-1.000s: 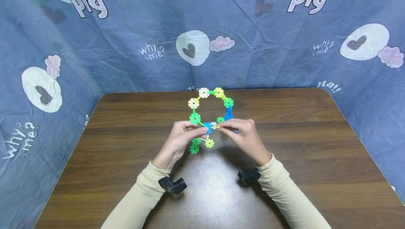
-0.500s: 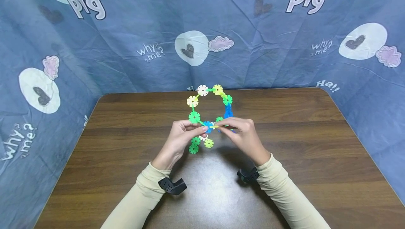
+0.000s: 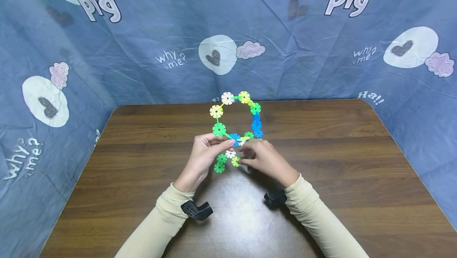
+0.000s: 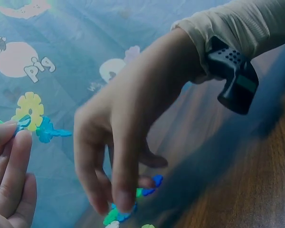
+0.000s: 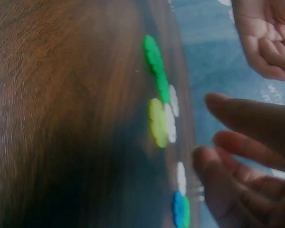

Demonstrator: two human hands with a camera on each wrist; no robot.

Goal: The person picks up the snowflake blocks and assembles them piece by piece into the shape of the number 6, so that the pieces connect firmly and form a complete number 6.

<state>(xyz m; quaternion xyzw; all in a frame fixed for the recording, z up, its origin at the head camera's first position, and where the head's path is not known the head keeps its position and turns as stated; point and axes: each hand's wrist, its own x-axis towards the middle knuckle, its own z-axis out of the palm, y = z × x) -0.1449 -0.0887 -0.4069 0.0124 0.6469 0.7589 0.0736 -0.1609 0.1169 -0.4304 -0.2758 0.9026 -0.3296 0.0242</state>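
Left hand (image 3: 205, 155): thumb and fingers pinched on one blue, flower-shaped, slotted plastic disc (image 3: 235, 139). Right hand (image 3: 265, 159): thumb and fingers apart, nothing between them, poised low over loose stock.

One chain of interlocked green, yellow, white and blue plastic discs (image 3: 216, 111), bent into a near-ring, held off the brown wood-grained table (image 3: 150, 171) by the left hand. Near end: the blue disc, with one yellow plastic disc (image 3: 244, 138), seen edge-on, jutting from it (depth of seating cannot be told). Far end, per left wrist view: one thin blue plastic piece (image 4: 62, 133) projecting freely.

Loose stock, on the table: two green flower-shaped plastic discs (image 3: 219, 167), touching; one white flower-shaped plastic disc (image 3: 230, 154); one yellow-green flower-shaped plastic disc (image 3: 235, 161), near the right thumb, though the right wrist view shows a gap.

Hazards, as judged:
1. Yellow disc dropping out, should its slot be shallow and right-hand knuckles brush it.
2. Chain sagging or twisting at its joints, being supported at one end only.
3. Blue disc swivelling in the pinch, should fingertip pressure slacken.
4. Neighbouring discs scattered by a hasty pick, the loose pieces lying close together.
5. Free blue end snagging on the right hand, if that hand rises carelessly.
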